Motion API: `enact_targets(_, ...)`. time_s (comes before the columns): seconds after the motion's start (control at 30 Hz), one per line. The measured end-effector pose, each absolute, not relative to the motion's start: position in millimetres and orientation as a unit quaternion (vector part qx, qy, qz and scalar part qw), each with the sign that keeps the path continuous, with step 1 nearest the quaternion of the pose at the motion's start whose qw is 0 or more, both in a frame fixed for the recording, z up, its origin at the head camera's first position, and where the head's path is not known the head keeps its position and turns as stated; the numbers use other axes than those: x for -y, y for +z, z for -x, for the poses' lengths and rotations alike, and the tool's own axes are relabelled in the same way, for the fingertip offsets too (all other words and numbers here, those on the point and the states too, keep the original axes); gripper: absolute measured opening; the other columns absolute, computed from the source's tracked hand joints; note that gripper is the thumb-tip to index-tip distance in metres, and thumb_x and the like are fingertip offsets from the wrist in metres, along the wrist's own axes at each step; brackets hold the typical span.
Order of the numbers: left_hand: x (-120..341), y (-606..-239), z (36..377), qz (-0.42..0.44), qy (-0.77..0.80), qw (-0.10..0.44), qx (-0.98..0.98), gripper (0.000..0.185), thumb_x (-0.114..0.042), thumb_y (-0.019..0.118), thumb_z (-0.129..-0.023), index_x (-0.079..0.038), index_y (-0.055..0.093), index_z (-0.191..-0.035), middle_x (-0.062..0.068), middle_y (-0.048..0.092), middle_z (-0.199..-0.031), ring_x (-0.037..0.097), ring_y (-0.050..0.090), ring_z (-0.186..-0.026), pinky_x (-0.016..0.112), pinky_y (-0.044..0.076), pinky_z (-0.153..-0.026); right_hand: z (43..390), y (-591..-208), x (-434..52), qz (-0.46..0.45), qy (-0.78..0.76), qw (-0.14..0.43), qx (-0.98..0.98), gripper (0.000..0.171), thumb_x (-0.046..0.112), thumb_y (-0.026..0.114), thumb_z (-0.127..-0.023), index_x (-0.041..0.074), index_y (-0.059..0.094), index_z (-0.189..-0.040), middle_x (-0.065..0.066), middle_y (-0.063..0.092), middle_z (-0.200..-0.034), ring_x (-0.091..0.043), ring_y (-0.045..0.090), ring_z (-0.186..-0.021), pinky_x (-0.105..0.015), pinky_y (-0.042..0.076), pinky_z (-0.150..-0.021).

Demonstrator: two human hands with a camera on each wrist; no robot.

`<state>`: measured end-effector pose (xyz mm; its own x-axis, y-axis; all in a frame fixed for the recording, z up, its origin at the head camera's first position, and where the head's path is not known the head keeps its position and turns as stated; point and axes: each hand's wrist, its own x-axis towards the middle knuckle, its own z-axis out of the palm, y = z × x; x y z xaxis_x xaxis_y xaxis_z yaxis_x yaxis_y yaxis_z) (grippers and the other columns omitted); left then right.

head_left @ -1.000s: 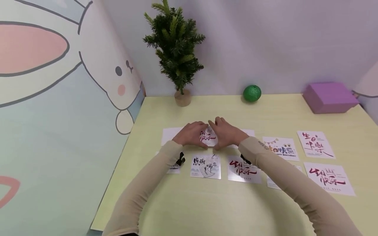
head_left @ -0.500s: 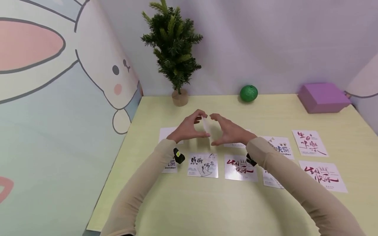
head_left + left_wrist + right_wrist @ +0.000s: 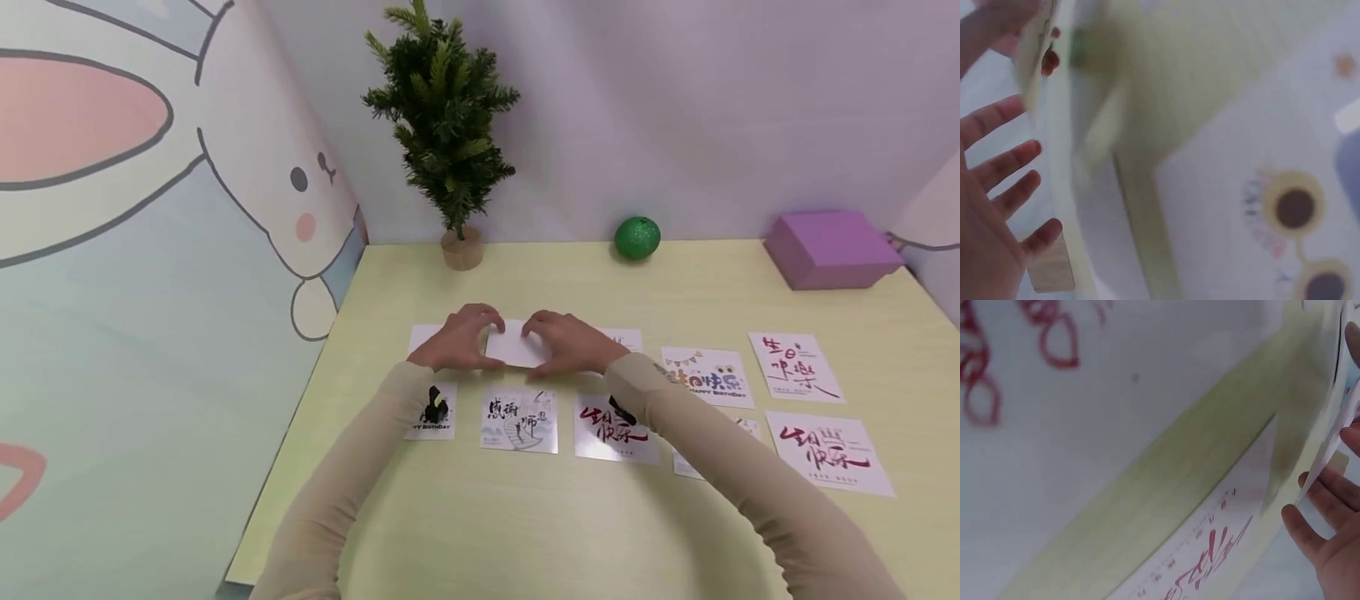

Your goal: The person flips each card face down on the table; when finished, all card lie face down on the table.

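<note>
soft light, blurry wrist views

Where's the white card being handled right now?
In the head view, just right of centre, the white card is between the left hand and the right hand, directly beyond the front-row 感谢师恩 card.

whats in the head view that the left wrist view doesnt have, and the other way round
Only the head view: the purple box, the rabbit's face on the wall, and cards lettered in red.

Only the left wrist view: the palm side of the left hand, fingers spread, and a sunglasses print far larger than any print in the head view.

Both: the left hand, the white card at its fingers, and the pale yellow table.
</note>
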<state>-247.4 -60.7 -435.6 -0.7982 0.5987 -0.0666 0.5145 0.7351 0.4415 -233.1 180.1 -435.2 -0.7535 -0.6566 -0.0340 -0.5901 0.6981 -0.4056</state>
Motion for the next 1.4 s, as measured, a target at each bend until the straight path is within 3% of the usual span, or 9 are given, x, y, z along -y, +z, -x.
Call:
enact_targets(0.2,49,-445,247,-0.325,0.109,0.088,-0.935,0.056,-0.054,0.079,-0.07,-0.022,0.063,-0.113,0.003,0.052,-0.128,0.024,0.043,-0.124,0.048,0.036,-0.097,228,-444,-180,0.346,-0.127,0.075,-0.927,0.071,0.058,0.077,-0.072,0.012,0.061,-0.124,-0.014,0.052,-0.138,-0.032,0.048,-0.129,-0.052,0.041,-0.103)
enact_targets(0.43,5,-432,247,-0.332,0.091,0.06,-0.937,0.068,-0.063,0.076,-0.069,-0.024,0.059,-0.122,0.0,0.052,-0.132,0.022,0.044,-0.125,0.048,0.036,-0.096,226,-430,-223,0.298,-0.154,0.102,-0.936,0.082,0.052,0.083,-0.067,0.01,0.055,-0.132,-0.017,0.048,-0.141,-0.036,0.043,-0.131,-0.056,0.037,-0.106)
enact_targets(0.63,-54,-435,251,-0.357,0.088,0.106,-0.924,0.086,-0.06,0.079,-0.068,-0.02,0.049,-0.138,0.003,0.051,-0.137,0.022,0.047,-0.125,0.048,0.04,-0.1,224,-428,-276,0.245,-0.129,0.122,-0.953,0.093,0.044,0.09,-0.059,0.008,0.051,-0.136,-0.017,0.052,-0.134,-0.037,0.048,-0.123,-0.054,0.04,-0.103)
enact_targets(0.8,-88,-443,252,-0.365,0.068,0.126,-0.92,0.097,-0.058,0.082,-0.065,-0.016,0.044,-0.143,0.003,0.051,-0.131,0.018,0.048,-0.117,0.041,0.041,-0.102,220,-432,-298,0.222,-0.134,0.139,-0.956,0.107,0.044,0.091,-0.057,0.008,0.042,-0.144,-0.018,0.049,-0.134,-0.036,0.045,-0.122,-0.053,0.039,-0.104)
enact_targets(1.03,-103,-442,249,-0.375,0.074,0.121,-0.916,0.093,-0.056,0.082,-0.066,-0.012,0.048,-0.14,0.003,0.052,-0.128,0.017,0.05,-0.113,0.038,0.043,-0.101,214,-430,-304,0.215,-0.132,0.143,-0.957,0.108,0.038,0.092,-0.055,0.006,0.042,-0.145,-0.021,0.048,-0.12,-0.033,0.045,-0.108,-0.048,0.046,-0.091)
enact_targets(1.23,-103,-440,246,-0.378,0.068,0.118,-0.916,0.082,-0.058,0.079,-0.069,-0.013,0.054,-0.132,0.003,0.053,-0.127,0.018,0.049,-0.112,0.04,0.044,-0.098,211,-427,-303,0.212,-0.156,0.167,-0.95,0.104,0.037,0.093,-0.055,0.004,0.046,-0.141,-0.019,0.039,-0.121,-0.03,0.046,-0.108,-0.044,0.048,-0.092)
enact_targets(1.4,-105,-439,246,-0.375,0.056,0.101,-0.92,0.082,-0.062,0.078,-0.067,-0.016,0.055,-0.131,0.0,0.053,-0.125,0.016,0.049,-0.11,0.04,0.044,-0.095,210,-425,-300,0.23,-0.155,0.13,-0.952,0.097,0.033,0.092,-0.056,0.0,0.048,-0.136,-0.016,0.038,-0.118,-0.028,0.044,-0.106,-0.041,0.047,-0.091)
